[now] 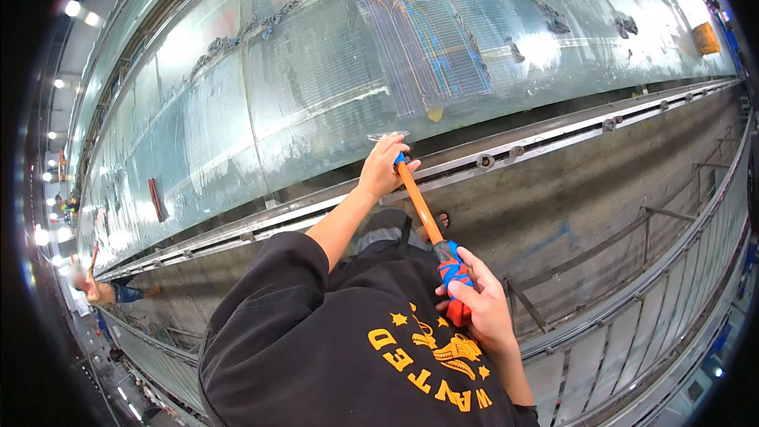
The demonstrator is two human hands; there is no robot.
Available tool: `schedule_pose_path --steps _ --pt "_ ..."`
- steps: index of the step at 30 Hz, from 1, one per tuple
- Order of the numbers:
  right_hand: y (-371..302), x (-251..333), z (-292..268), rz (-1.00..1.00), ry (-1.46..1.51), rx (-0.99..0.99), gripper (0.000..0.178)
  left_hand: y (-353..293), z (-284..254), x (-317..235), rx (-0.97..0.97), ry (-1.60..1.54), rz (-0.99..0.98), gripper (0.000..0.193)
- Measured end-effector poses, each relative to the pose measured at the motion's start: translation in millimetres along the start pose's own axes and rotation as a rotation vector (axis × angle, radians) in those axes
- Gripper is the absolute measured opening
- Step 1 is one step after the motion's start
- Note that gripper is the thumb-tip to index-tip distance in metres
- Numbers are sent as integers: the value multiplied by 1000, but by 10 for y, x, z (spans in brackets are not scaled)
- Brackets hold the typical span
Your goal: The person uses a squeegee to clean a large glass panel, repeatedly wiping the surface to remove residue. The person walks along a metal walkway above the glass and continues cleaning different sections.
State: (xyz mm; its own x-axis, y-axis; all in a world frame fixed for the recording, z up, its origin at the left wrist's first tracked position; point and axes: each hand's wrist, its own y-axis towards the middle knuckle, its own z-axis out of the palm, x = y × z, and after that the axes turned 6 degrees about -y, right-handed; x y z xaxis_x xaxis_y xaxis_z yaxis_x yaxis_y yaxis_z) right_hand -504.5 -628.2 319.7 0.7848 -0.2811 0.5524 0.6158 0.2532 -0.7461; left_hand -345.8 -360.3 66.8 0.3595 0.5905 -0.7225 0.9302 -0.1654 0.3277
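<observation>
A long orange rod runs diagonally in front of my body. My left hand is closed around its upper end, next to a blue wrapping. A small clear, shiny piece shows just past those fingertips; I cannot make out what it is or whether it joins the rod. My right hand grips the lower end, where red and blue strips are wound into a thick handle. Beyond my left hand lies the edge of a long, glossy pale-green table.
On the table lie a sheet with fine coloured lines, dark crumpled scraps, a yellow block and a dark red bar. A metal rail with bolts edges it. Another person stands far left. Behind me runs a metal frame.
</observation>
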Motion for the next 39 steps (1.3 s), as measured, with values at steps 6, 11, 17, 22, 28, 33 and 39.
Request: schedule_pose_path --steps 6,11,17,22,28,33,39 --pt "77 65 121 151 -26 -23 74 135 71 131 34 -83 40 27" --pt "322 365 264 218 -108 -35 77 272 171 363 -108 -132 2 21" --pt "608 815 409 261 -247 -12 75 678 156 653 -139 -179 23 20" --pt "1130 1368 579 372 -171 -13 82 1247 80 1047 -200 -155 37 18" --pt "1968 1963 985 307 -197 -55 86 2182 -171 1731 -223 -97 60 19" --pt "2651 2655 1386 292 -108 -96 75 2952 -344 2251 -254 -109 106 18" --pt "3716 3098 1675 239 -56 73 84 3853 -711 3149 -306 31 176 17"
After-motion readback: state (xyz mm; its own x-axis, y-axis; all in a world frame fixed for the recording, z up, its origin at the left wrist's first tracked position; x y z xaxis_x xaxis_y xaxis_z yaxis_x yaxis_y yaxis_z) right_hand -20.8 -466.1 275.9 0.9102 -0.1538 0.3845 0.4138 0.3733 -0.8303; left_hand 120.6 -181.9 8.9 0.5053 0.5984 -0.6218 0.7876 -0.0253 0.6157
